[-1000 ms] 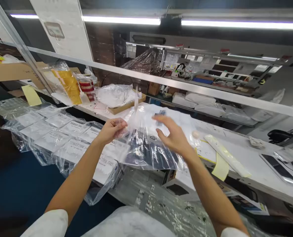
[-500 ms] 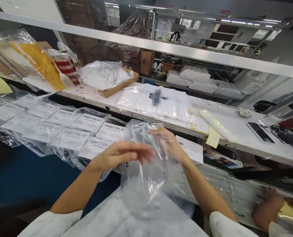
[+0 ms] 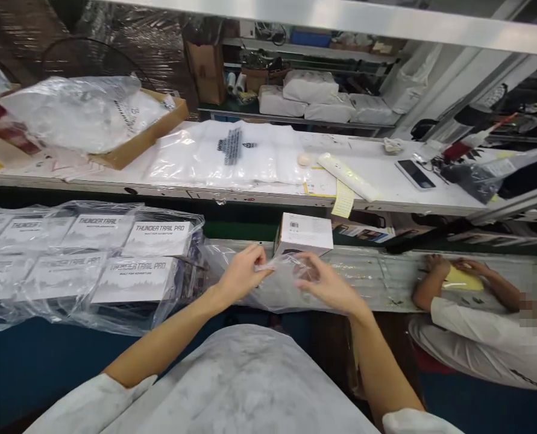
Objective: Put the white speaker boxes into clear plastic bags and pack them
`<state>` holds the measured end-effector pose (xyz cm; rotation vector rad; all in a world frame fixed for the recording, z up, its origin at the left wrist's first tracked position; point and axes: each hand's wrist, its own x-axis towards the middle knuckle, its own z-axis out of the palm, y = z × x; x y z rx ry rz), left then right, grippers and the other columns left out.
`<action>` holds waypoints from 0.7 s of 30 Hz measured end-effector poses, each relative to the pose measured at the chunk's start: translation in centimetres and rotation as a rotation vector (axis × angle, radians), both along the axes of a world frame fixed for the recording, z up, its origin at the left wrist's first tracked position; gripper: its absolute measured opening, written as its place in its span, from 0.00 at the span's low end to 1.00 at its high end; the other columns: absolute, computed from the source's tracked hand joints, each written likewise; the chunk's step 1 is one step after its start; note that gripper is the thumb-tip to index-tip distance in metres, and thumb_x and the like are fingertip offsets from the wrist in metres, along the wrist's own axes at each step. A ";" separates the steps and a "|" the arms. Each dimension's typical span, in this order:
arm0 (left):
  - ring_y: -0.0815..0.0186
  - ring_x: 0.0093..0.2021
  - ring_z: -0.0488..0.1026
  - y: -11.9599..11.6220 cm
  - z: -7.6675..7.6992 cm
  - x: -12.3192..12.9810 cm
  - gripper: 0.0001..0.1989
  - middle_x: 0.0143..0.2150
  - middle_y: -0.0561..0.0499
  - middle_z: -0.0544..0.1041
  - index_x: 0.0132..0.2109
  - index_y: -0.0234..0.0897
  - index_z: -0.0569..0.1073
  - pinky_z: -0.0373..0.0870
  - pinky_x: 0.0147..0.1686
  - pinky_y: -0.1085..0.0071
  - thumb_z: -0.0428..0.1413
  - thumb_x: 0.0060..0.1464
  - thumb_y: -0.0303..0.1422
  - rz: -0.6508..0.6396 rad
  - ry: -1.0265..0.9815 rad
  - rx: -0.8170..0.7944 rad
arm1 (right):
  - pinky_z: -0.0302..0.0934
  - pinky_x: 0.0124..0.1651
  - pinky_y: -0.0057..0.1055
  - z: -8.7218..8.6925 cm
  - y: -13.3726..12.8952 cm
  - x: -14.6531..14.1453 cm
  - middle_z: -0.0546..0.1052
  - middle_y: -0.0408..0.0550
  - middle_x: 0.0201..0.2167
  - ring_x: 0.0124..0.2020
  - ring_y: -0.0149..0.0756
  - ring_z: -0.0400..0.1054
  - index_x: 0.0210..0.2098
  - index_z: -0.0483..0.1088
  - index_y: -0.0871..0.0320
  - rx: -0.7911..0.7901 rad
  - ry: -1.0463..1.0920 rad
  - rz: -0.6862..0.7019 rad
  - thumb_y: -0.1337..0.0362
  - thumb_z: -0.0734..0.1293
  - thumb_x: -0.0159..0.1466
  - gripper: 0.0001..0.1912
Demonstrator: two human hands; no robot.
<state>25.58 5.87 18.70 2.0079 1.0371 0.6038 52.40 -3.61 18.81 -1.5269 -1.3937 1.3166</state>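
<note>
A clear plastic bag [image 3: 272,292] lies across the lower work surface in front of me. My left hand [image 3: 246,270] pinches the bag's upper edge. My right hand [image 3: 325,282] is at the same edge, its thumb and forefinger curved round the film with a gap between them; whether it grips the film cannot be made out. Just behind the hands sits a white box [image 3: 305,234]. To the left are several white boxes marked THUNDER TRAIL PRO [image 3: 156,237], covered in clear plastic.
On the raised shelf [image 3: 268,196] lie flat plastic bags [image 3: 214,154], a cardboard tray [image 3: 178,114] with bagged material, a yellow paper strip [image 3: 343,199] and a phone [image 3: 415,173]. A co-worker's hands [image 3: 437,263] hold yellow material at right.
The bag has gone from upright before my chest to low on the work surface. Both hands have come to its edge. The view has turned right and down, showing more of the co-worker.
</note>
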 end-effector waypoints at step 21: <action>0.65 0.31 0.66 -0.7 -2.8 6.8 0.21 0.31 0.51 0.71 0.49 0.39 0.81 0.57 0.32 0.71 0.51 0.69 0.48 -0.366 0.072 -0.351 | 0.63 0.31 0.33 -0.9 -2.0 12.2 0.79 0.44 0.23 0.24 0.39 0.72 0.41 0.77 0.55 -0.250 -0.324 0.179 0.47 0.63 0.72 0.20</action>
